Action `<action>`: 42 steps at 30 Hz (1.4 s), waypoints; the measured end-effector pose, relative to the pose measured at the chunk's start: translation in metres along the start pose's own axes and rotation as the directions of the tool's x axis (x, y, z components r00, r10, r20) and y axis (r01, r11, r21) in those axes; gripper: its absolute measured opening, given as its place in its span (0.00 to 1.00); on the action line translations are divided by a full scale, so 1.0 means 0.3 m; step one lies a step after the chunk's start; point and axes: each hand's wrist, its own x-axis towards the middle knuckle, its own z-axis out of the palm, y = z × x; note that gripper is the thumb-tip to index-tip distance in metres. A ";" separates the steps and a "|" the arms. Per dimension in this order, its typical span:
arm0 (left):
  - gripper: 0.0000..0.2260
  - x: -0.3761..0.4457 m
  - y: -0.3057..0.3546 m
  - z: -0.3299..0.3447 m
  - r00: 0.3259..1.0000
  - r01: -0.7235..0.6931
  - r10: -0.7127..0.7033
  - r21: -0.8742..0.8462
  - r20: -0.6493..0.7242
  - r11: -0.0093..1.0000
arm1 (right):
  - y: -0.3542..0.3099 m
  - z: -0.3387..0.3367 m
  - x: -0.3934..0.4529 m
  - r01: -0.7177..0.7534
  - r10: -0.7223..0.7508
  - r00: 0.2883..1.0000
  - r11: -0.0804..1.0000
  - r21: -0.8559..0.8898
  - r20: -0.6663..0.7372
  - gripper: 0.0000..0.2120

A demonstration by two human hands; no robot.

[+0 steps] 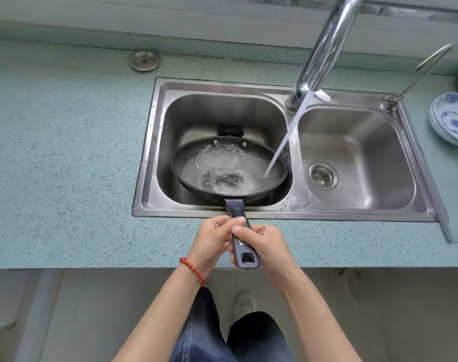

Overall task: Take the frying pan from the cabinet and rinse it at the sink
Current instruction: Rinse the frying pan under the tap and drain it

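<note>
While hands (238, 240) grip pan (229, 168), sink (302, 202) stamp illegible.

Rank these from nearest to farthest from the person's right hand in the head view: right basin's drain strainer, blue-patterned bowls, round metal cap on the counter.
From the right hand:
1. Drain strainer, right basin floor.
2. Round metal cap, far left on the counter.
3. Blue-patterned bowls, far right edge.

Home kitchen: steel double sink (295, 205) in speckled counter (66, 158), tap (324, 48) running, bowls (451, 121) beside.
</note>
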 end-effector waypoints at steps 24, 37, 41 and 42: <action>0.06 -0.043 0.028 0.010 0.987 0.029 0.005 0.213 -0.159 0.977 | 0.001 -0.359 0.217 0.215 -0.289 0.918 0.938 -0.272 -0.273 0.06; 0.27 -0.110 0.031 0.044 0.918 0.034 0.053 0.212 -0.393 0.977 | -0.282 -0.670 0.557 0.262 -0.240 0.858 0.965 -0.015 -0.453 0.10; 0.28 -0.106 0.037 0.048 0.907 0.063 0.033 0.213 -0.421 0.975 | -0.367 -0.668 0.666 0.281 -0.254 0.848 0.960 -0.014 -0.465 0.10; 0.28 -0.105 0.038 0.049 0.909 0.064 0.031 0.213 -0.416 0.975 | -0.384 -0.663 0.689 0.298 -0.272 0.841 0.954 -0.019 -0.469 0.09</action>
